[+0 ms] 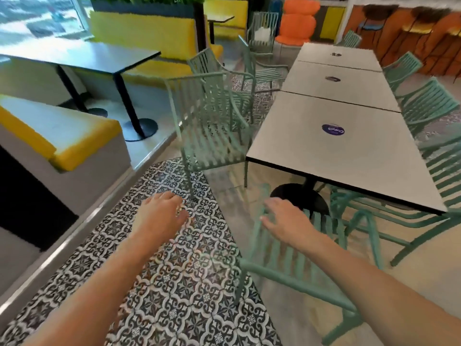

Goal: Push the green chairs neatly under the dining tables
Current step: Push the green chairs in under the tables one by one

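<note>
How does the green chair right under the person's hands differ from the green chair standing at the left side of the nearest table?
The near chair stands at the end of the table, its back towards the person; the side chair stands along the table's left edge, seen side-on. The right hand reaches over the near chair's back; no hand is near the side chair. Both are pale green slatted armchairs, neither fully tucked under.

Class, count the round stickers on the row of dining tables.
3: near sticker, middle sticker, far sticker, one per dining table top. None seems hidden.
</note>
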Motion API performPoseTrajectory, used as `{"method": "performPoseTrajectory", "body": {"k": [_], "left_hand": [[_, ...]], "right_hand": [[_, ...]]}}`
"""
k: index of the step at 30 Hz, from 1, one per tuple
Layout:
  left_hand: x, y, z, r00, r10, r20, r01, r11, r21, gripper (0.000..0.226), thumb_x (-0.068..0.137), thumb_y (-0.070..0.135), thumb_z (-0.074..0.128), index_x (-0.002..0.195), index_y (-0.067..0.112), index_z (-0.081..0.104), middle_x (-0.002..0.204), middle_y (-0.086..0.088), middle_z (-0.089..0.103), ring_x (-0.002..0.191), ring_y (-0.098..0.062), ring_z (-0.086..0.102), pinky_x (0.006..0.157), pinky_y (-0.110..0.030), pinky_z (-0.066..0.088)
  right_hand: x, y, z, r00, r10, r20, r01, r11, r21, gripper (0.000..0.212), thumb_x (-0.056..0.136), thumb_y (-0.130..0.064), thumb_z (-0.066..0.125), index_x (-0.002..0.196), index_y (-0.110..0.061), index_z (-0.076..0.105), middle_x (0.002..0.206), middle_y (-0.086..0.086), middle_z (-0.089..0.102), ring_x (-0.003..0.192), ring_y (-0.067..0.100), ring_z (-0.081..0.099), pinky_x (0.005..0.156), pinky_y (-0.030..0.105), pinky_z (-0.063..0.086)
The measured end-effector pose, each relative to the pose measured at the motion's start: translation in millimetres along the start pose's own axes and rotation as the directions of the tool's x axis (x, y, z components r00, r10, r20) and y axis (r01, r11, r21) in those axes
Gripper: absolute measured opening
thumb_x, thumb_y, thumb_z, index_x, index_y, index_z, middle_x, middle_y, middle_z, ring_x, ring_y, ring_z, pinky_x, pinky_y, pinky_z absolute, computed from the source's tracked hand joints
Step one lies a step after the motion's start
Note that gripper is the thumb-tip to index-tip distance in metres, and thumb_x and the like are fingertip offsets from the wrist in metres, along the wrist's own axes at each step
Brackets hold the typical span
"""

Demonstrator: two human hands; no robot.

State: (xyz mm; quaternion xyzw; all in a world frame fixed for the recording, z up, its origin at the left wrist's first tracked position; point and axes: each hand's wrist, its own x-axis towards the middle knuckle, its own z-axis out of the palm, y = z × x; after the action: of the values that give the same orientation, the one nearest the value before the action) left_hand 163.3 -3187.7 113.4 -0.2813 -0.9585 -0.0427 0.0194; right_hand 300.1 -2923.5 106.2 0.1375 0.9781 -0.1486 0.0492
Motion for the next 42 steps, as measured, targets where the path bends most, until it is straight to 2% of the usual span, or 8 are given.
{"method": "performPoseTrajectory", "body": {"k": [7,14,16,19,23,28,35,42], "left_hand": [[37,-135,-47,0.991,-0.136,0.017,0.137,0.978,-0.157,0.037,0.095,0.044,0.05,0.127,0.027,0.059,0.129,0.004,0.056,0.11,-0.018,0.059,0.088,-0.036,0.048],[128,-221,-42,0.929,-0.369,-0.019,0.278,0.734,-0.62,0.039,0.09,0.042,0.062,0.125,0.025,0.06,0.123,0.006,0.062,0.111,-0.014,0.059,0.098,-0.041,0.049],[161,-240,-42,0.93,-0.366,-0.026,0.277,0.747,-0.605,0.043,0.09,0.042,0.062,0.129,0.025,0.058,0.126,0.005,0.06,0.115,-0.015,0.057,0.101,-0.04,0.047],[226,-272,-46,0.939,-0.337,-0.064,0.254,0.808,-0.531,0.044,0.091,0.041,0.06,0.13,0.021,0.057,0.127,0.002,0.059,0.119,-0.016,0.053,0.102,-0.036,0.043],[309,-316,-57,0.92,-0.382,-0.084,0.277,0.789,-0.548,0.043,0.091,0.039,0.06,0.129,0.017,0.058,0.127,-0.001,0.058,0.116,-0.018,0.054,0.1,-0.036,0.042],[410,-373,-47,0.899,-0.434,-0.067,0.311,0.736,-0.601,0.038,0.093,0.041,0.058,0.125,0.019,0.061,0.125,0.0,0.061,0.113,-0.016,0.056,0.097,-0.032,0.042],[568,-446,-9,0.93,-0.351,-0.104,0.252,0.821,-0.513,0.039,0.093,0.043,0.056,0.123,0.02,0.061,0.121,0.002,0.057,0.11,-0.018,0.055,0.09,-0.032,0.042],[732,-524,1,0.931,-0.359,0.066,0.261,0.528,-0.808,0.03,0.092,0.034,0.062,0.118,0.018,0.064,0.112,0.004,0.066,0.103,-0.01,0.062,0.089,-0.028,0.05]], "right_hand": [[118,-138,3,1.0,-0.006,0.001,0.006,0.995,0.1,0.052,0.096,-0.042,0.047,0.143,-0.021,0.041,0.147,0.003,0.044,0.131,0.023,0.044,0.103,0.033,0.037],[249,-216,11,0.992,0.069,-0.108,-0.022,0.924,0.383,0.054,0.096,-0.043,0.048,0.145,-0.021,0.039,0.15,0.001,0.039,0.136,0.021,0.038,0.111,0.04,0.034],[296,-225,11,0.987,0.096,-0.128,-0.03,0.895,0.445,0.056,0.096,-0.044,0.048,0.146,-0.021,0.037,0.15,0.003,0.039,0.134,0.021,0.041,0.111,0.042,0.035],[378,-244,5,0.986,0.101,-0.133,-0.013,0.84,0.542,0.056,0.096,-0.047,0.047,0.146,-0.025,0.036,0.146,0.005,0.044,0.111,0.016,0.056,0.103,0.044,0.041],[471,-267,-9,0.986,0.077,-0.148,0.019,0.83,0.557,0.054,0.096,-0.043,0.049,0.145,-0.023,0.038,0.147,0.002,0.043,0.134,0.02,0.041,0.109,0.041,0.036],[571,-279,-26,0.99,0.108,-0.085,-0.039,0.813,0.581,0.051,0.098,-0.042,0.046,0.145,-0.024,0.037,0.148,0.003,0.04,0.135,0.021,0.039,0.108,0.039,0.033],[725,-290,-18,0.961,0.252,-0.11,-0.148,0.812,0.565,0.051,0.098,-0.043,0.044,0.144,-0.021,0.04,0.146,0.002,0.045,0.131,0.022,0.045,0.108,0.042,0.036],[890,-321,-30,0.89,0.454,-0.042,-0.283,0.621,0.731,0.044,0.099,-0.039,0.045,0.138,-0.016,0.047,0.135,0.004,0.054,0.117,0.02,0.052,0.091,0.031,0.04]]}}
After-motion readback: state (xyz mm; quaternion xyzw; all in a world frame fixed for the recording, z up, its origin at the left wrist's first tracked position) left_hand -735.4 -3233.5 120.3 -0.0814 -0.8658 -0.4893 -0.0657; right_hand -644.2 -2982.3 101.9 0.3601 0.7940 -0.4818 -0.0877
